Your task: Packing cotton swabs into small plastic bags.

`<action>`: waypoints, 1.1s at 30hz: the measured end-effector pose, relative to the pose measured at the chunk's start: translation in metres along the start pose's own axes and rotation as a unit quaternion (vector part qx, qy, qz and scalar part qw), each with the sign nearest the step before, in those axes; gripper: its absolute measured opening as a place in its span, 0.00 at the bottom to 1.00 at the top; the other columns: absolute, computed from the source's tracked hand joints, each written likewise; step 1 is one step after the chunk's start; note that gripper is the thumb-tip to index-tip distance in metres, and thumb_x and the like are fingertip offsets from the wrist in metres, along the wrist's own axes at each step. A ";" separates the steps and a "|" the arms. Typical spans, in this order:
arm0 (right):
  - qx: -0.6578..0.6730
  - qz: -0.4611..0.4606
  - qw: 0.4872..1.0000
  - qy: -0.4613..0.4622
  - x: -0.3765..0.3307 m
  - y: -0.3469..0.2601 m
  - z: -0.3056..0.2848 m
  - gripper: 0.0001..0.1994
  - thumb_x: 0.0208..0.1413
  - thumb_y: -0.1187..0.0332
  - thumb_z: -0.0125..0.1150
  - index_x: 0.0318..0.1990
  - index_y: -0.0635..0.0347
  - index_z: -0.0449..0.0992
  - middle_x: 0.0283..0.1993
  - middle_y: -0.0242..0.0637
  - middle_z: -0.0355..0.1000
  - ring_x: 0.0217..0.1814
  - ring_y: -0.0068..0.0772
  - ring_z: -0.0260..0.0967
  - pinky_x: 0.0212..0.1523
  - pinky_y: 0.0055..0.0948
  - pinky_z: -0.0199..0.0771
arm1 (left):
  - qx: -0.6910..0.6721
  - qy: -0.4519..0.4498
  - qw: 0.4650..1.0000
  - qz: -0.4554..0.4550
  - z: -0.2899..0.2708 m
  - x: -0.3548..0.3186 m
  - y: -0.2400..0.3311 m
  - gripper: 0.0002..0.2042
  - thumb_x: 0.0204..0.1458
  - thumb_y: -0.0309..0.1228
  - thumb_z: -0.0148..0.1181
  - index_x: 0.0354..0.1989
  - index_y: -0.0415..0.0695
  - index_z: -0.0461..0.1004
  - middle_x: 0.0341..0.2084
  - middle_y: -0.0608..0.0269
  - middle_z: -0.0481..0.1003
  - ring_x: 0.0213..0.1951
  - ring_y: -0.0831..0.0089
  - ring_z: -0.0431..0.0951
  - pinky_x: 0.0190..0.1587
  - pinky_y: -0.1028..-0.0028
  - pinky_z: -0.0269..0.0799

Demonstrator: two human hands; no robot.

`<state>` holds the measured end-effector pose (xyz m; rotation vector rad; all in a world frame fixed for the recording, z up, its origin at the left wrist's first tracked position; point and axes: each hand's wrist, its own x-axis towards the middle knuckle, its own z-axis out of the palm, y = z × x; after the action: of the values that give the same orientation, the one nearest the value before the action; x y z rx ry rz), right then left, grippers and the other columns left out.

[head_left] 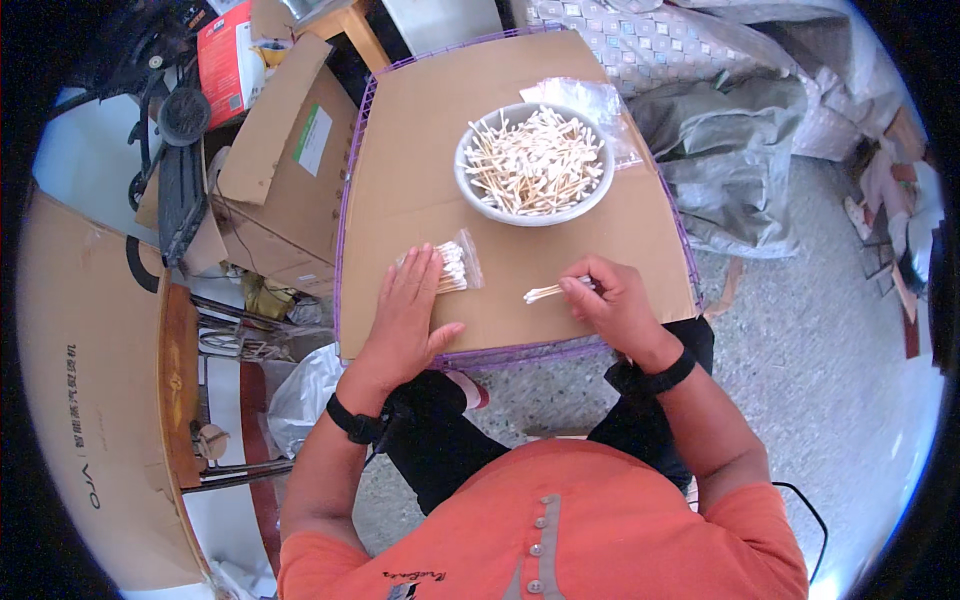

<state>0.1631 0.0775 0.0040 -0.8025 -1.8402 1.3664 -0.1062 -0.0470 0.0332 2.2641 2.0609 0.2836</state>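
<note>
Cotton swabs [540, 165] are filling bowl [538, 218], 1 o'clock, clear bag [474, 258] is holding more, 8 o'clock, left hand [405, 310] overlapping it, fingers lying flat, right hand [608, 300] pinching several, 5 o'clock.

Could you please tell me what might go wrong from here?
The bowl is heaped with cotton swabs, so a bump might spill some. The right hand pinches loose swabs; one could slip out. The left hand partly covers the small clear bag and might bend the bagged swabs.

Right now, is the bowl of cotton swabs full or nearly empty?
It looks full: cotton swabs heap across the bowl, up to its rim. What lies beneath the top layer cannot be seen.
</note>
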 end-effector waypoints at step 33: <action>0.029 -0.045 0.998 -0.011 0.002 0.012 -0.006 0.06 0.58 0.69 0.61 0.35 0.61 0.76 0.23 0.31 0.68 0.24 0.18 0.63 0.26 0.26 0.66 | -0.054 -0.146 0.978 0.142 -0.034 0.096 0.040 0.07 0.50 0.23 0.56 0.37 0.45 0.76 0.34 0.56 0.71 0.39 0.52 0.75 0.41 0.61 0.71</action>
<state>0.1674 0.0850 -0.0058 -0.6688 -1.8229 1.3691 -0.0646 0.0420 0.0821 2.3637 1.5482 0.0682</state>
